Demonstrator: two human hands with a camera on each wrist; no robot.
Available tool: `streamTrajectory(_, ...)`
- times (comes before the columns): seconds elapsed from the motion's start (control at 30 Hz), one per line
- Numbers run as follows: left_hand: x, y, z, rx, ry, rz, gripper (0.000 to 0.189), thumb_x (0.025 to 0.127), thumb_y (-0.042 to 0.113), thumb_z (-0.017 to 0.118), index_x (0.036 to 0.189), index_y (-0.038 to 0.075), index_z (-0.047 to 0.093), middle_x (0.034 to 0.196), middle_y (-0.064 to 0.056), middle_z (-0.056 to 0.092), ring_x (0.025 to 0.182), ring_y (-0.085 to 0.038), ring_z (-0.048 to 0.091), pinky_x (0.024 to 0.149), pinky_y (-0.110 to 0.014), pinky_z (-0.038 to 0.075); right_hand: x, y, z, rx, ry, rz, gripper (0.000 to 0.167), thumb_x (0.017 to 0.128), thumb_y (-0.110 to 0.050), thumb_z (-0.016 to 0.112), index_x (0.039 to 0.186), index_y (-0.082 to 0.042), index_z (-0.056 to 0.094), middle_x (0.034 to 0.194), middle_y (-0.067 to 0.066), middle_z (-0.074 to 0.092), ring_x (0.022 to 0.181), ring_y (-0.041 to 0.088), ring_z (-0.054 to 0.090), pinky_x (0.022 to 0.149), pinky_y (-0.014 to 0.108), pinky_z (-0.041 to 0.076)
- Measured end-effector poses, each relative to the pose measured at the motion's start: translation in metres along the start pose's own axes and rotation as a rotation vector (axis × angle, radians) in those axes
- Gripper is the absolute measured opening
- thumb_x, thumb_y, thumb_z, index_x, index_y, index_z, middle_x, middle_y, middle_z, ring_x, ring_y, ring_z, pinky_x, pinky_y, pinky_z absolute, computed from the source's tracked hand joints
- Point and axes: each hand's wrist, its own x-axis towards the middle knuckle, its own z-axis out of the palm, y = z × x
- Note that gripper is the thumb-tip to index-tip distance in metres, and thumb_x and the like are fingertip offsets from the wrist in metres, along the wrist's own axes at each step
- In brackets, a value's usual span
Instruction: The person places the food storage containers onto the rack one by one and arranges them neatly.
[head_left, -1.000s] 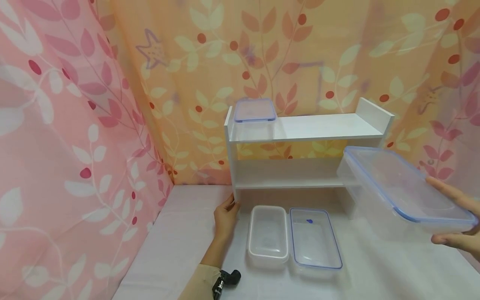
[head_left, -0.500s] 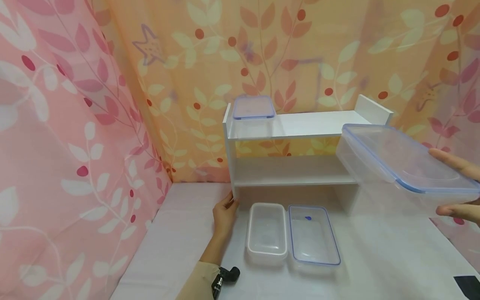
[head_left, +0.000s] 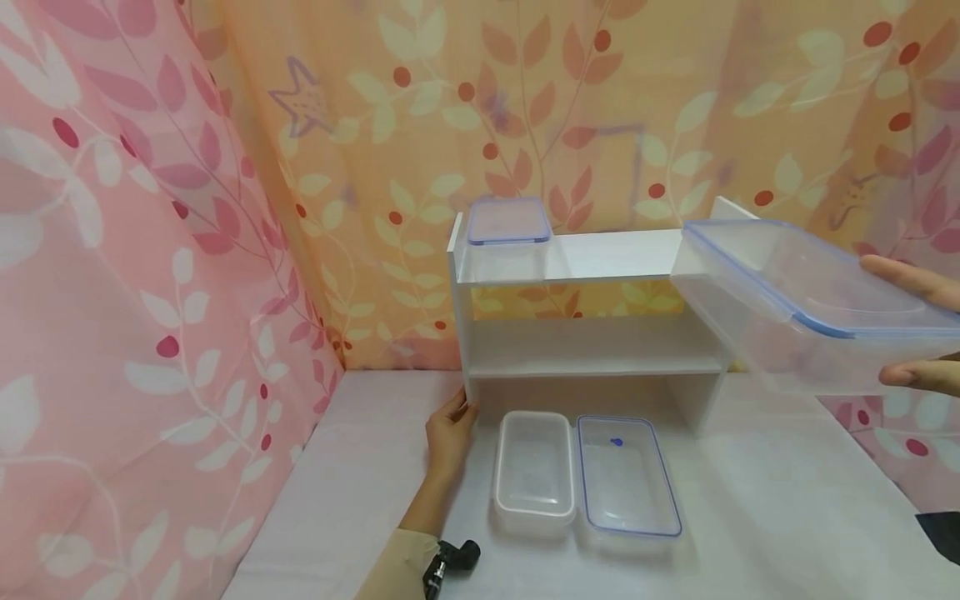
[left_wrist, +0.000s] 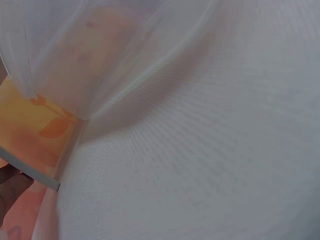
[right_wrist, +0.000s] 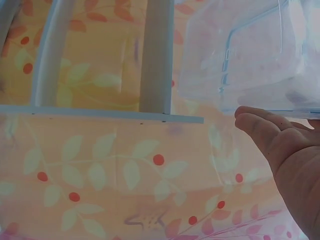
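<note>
In the head view my right hand (head_left: 918,325) holds a large clear plastic food container (head_left: 810,292) with a blue-rimmed lid by its right end. Fingers lie over the lid and the thumb is underneath. The container is tilted in the air, in front of the right end of a white shelf (head_left: 600,346). My left hand (head_left: 450,437) grips the lower front edge of the shelf's left side panel, also visible in the left wrist view as a panel edge (left_wrist: 37,175). The right wrist view shows the right hand (right_wrist: 285,142) beside the container (right_wrist: 250,65).
A smaller lidded container (head_left: 510,242) stands on the shelf top's left end. In front of the shelf, a white-rimmed container (head_left: 536,508) and a blue-rimmed container (head_left: 633,529) stand side by side on the white tabletop (head_left: 360,483). Patterned curtains (head_left: 360,167) hang behind and beside.
My right hand has raised the large container from about middle-shelf height to the height of the shelf's top. The left hand stays at the side panel.
</note>
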Motion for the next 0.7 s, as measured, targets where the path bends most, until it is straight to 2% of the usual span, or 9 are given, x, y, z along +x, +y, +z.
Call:
streamTrajectory(0.1, 0.000, -0.001, 0.000, 0.000, 0.003, 0.002, 0.041, 0.093, 0.008, 0.075, 0.132, 0.016, 0.069, 0.132, -0.005, 0.069, 0.108, -0.022, 0.072, 0.078, -0.021, 0.057, 0.006, -0.002, -0.001, 0.014, 0.005, 0.015, 0.119, 0.066, 0.018, 0.085, 0.163, -0.024, 0.031, 0.147, -0.019, 0.042, 0.100, -0.006, 0.043, 0.051, 0.015, 0.054)
streamTrajectory(0.23, 0.000, 0.000, 0.000, 0.003, 0.010, 0.010, 0.041, 0.092, 0.006, 0.074, 0.132, 0.015, 0.070, 0.131, -0.006, 0.069, 0.107, -0.022, 0.072, 0.079, -0.028, 0.060, 0.016, -0.008, 0.001, 0.099, 0.038, -0.025, 0.104, 0.074, 0.022, 0.077, 0.161, -0.019, 0.036, 0.149, -0.012, 0.046, 0.104, -0.006, 0.047, 0.064, -0.001, 0.044)
streamTrajectory(0.33, 0.000, 0.001, 0.000, 0.005, 0.008, 0.010, 0.042, 0.093, 0.006, 0.074, 0.133, 0.015, 0.069, 0.131, -0.007, 0.069, 0.105, -0.021, 0.073, 0.075, -0.038, 0.062, 0.024, -0.015, 0.004, 0.145, 0.063, -0.030, 0.095, 0.078, 0.023, 0.074, 0.159, -0.015, 0.040, 0.143, -0.011, 0.050, 0.105, -0.003, 0.050, 0.065, 0.000, 0.046)
streamTrajectory(0.4, 0.000, 0.002, 0.000, 0.005, 0.004, 0.007, 0.042, 0.093, 0.007, 0.074, 0.133, 0.016, 0.069, 0.131, -0.007, 0.069, 0.104, -0.021, 0.072, 0.067, -0.041, 0.061, 0.029, -0.020, 0.006, 0.158, 0.080, -0.006, 0.089, 0.081, 0.018, 0.074, 0.158, -0.014, 0.042, 0.138, -0.011, 0.051, 0.104, 0.000, 0.051, 0.066, 0.001, 0.047)
streamTrajectory(0.57, 0.000, 0.002, 0.000, 0.001, -0.002, -0.004, 0.042, 0.093, 0.010, 0.074, 0.134, 0.017, 0.069, 0.131, -0.007, 0.069, 0.100, -0.019, 0.072, 0.055, -0.029, 0.056, 0.038, -0.027, 0.009, 0.177, 0.102, 0.086, 0.081, 0.088, 0.008, 0.074, 0.157, -0.018, 0.043, 0.141, -0.007, 0.050, 0.104, 0.002, 0.052, 0.069, 0.000, 0.046)
streamTrajectory(0.7, 0.000, 0.001, 0.001, -0.006, -0.004, -0.006, 0.041, 0.093, 0.010, 0.075, 0.133, 0.018, 0.069, 0.130, -0.008, 0.070, 0.099, -0.018, 0.072, 0.053, -0.025, 0.053, 0.044, -0.025, 0.008, 0.177, 0.092, 0.123, 0.079, 0.090, 0.006, 0.072, 0.158, -0.021, 0.043, 0.141, -0.007, 0.048, 0.102, 0.001, 0.051, 0.068, 0.000, 0.045)
